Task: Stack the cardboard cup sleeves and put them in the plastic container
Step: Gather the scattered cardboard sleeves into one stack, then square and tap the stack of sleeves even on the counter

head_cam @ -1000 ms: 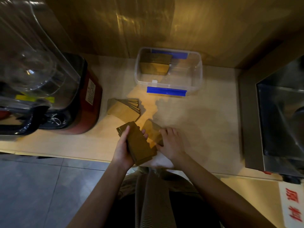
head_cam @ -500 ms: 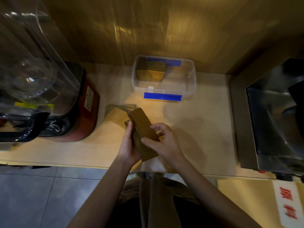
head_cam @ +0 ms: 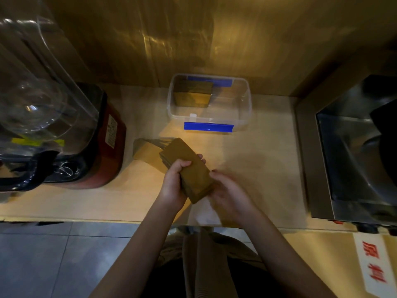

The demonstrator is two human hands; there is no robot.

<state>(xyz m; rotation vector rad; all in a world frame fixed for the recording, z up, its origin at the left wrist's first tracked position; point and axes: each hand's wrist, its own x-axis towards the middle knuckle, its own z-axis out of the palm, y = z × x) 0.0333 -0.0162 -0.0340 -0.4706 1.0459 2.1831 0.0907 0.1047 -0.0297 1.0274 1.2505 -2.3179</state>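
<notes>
My left hand (head_cam: 174, 183) grips a stack of brown cardboard cup sleeves (head_cam: 187, 166) above the counter's front edge. My right hand (head_cam: 228, 195), blurred, touches the stack's lower right corner with its fingers. Behind the stack, more loose sleeves (head_cam: 147, 150) lie fanned on the counter. The clear plastic container (head_cam: 243, 112) with blue clips stands at the back near the wall, and a bundle of sleeves (head_cam: 192, 96) leans upright in its left part.
A blender with a clear jug and red base (head_cam: 105, 151) stands at the left. A steel machine (head_cam: 352, 160) fills the right side. A white paper (head_cam: 203, 214) lies at the counter's front edge beneath my hands.
My right hand picked a sleeve off the counter, laid it on the stack in my left hand, then slid down to the stack's lower right corner. The stack rose slightly.
</notes>
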